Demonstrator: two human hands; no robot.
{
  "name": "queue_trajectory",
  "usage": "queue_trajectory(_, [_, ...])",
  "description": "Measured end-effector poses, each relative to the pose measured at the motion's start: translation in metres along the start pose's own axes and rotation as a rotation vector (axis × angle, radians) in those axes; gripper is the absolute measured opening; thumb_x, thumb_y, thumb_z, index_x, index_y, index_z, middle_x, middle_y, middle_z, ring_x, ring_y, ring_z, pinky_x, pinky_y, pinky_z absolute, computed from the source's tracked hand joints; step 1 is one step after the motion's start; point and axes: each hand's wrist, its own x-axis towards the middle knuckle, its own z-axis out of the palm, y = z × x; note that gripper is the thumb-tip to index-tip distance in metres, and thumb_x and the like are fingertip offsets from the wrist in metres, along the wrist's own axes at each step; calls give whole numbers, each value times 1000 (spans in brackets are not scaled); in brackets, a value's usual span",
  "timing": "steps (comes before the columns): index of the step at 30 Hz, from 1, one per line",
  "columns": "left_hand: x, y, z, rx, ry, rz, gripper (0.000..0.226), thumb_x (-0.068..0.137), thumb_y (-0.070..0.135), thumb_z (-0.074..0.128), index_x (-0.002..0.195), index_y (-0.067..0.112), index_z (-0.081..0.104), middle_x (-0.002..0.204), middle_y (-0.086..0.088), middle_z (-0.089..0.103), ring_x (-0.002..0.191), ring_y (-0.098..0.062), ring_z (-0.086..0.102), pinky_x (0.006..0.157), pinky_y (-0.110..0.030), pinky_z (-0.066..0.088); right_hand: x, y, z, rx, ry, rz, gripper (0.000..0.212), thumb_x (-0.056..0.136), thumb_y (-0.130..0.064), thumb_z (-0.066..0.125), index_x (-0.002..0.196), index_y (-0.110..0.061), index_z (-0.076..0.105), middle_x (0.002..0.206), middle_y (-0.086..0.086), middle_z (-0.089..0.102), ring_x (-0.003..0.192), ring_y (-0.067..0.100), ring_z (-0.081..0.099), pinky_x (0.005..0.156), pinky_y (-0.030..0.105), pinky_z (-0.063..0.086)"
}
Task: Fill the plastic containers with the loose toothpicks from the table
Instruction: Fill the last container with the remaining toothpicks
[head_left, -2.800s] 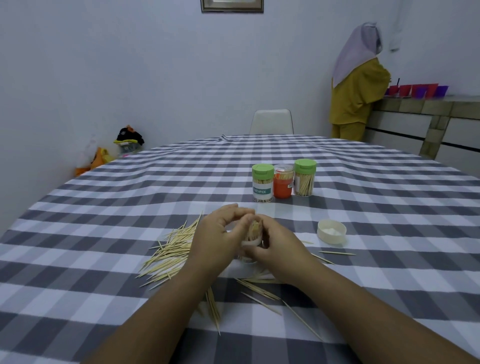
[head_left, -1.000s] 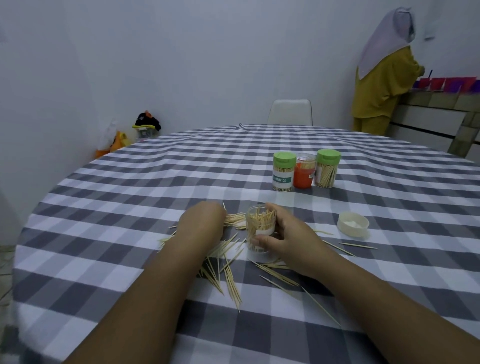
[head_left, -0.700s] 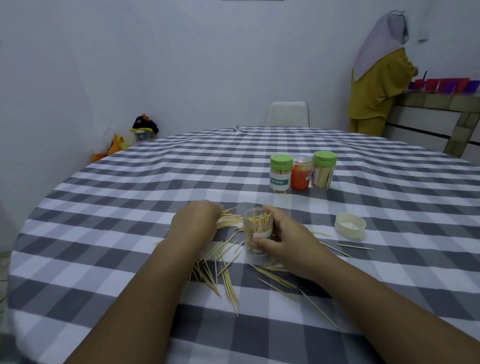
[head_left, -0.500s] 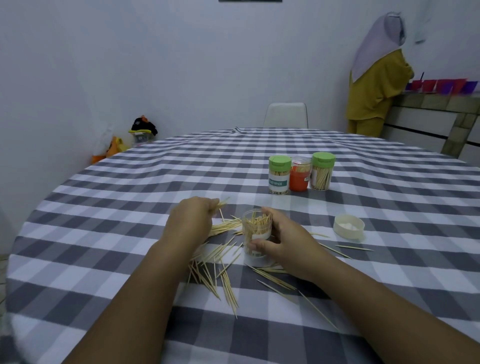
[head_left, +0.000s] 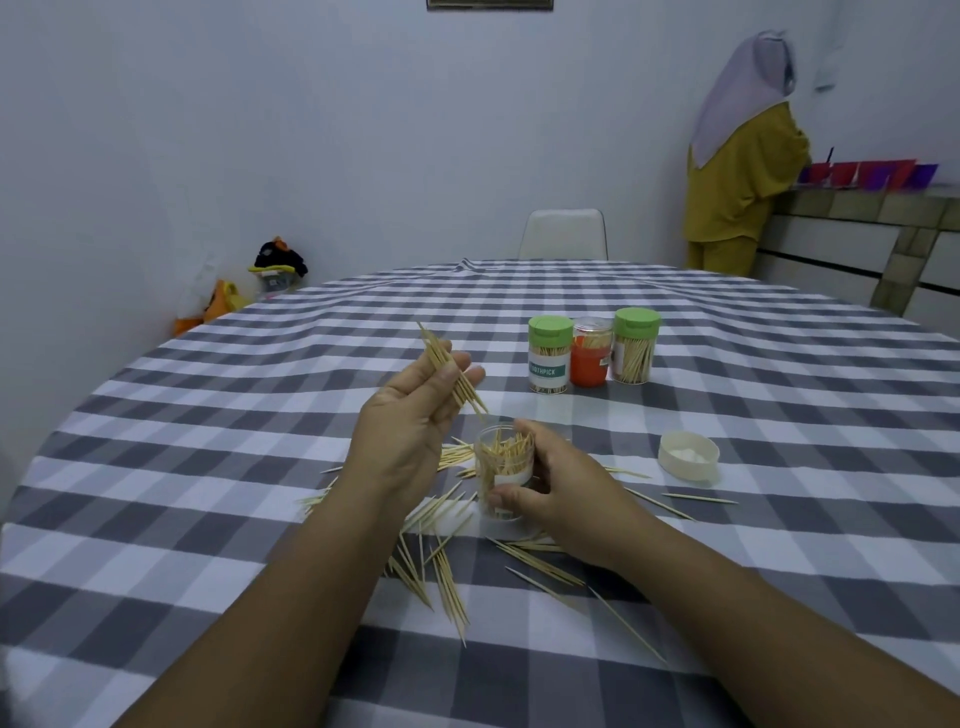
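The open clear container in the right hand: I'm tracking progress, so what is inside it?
The open container holds upright toothpicks reaching near its rim. The right hand grips it, and its label and fingers hide the lower part, so the count stays unknown.

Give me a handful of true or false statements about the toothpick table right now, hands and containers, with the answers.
1. The left hand holds a bundle of toothpicks in the air. True.
2. The right hand grips the open container. True.
3. The open container is empty. False: toothpicks already stand in it.
4. The white lid sits on the open container. False: it lies on the tablecloth, apart.
5. Two green-lidded containers flank an orange one. True.
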Motion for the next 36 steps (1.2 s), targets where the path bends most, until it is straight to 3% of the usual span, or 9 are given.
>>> queue_trajectory(5, [-6,-17,4,157,-59,-114,16,88,5,57,97,13,67,88,3,74,97,-13,65,69,-22,57,-2,-1,0,1,15,-24,75,80,-31,73,144,-28,33,129,-9,57,116,10,54,99,38,47])
queue_trajectory(12, [-9,-21,3,315,-139,-191,17,90,10,57,98,19,68,94,5,75,86,-9,70,67,-25,55,-4,-5,-2,1,41,-62,58,81,-25,72,131,-31,44,119,-9,61,109,9,57,96,36,49])
queue_trajectory(16, [-11,-18,5,349,-167,-151,30,79,35,58,105,22,66,101,8,74,90,-6,69,66,-19,54,-5,-7,-3,-3,31,-48,58,82,-25,72,132,-31,43,121,-9,60,110,9,56,97,35,48])
queue_trajectory(21, [-12,-20,3,565,-143,-140,16,90,30,58,100,30,70,100,8,74,101,-10,66,89,-35,54,-6,-8,-4,-4,28,-44,51,83,-24,71,127,-31,45,116,-9,61,107,9,57,95,34,50])
queue_trajectory(25, [-14,-16,5,523,-159,-151,33,77,41,65,100,20,73,102,1,74,99,-16,69,88,-41,55,-6,-9,-4,-17,26,-27,54,83,-26,71,130,-30,44,119,-8,60,108,10,57,95,34,50])
queue_trajectory(28, [-18,-16,8,584,-189,-100,37,76,44,66,99,17,73,96,3,74,90,-11,70,76,-29,57,-6,-9,-4,-30,21,-7,52,84,-28,70,129,-29,44,119,-8,60,108,10,57,94,34,51])
queue_trajectory(32, [-22,-22,12,716,-184,46,15,81,23,71,92,33,71,93,14,71,91,-2,67,68,-13,53,-7,-10,-4,-82,42,-24,49,87,-25,66,130,-28,43,120,-7,58,107,9,56,90,28,50])
queue_trajectory(34, [-21,-24,11,803,-153,113,17,82,20,71,83,37,70,87,23,66,94,2,63,73,-13,51,-7,-10,-4,-72,48,-23,48,86,-24,67,129,-29,45,119,-8,58,107,8,56,90,28,51])
queue_trajectory(36, [-17,-24,8,926,-124,158,17,83,23,71,80,39,69,93,23,63,105,-2,58,87,-24,50,-8,-9,-5,-29,44,-16,50,84,-22,69,127,-31,47,118,-8,59,106,8,57,90,30,52])
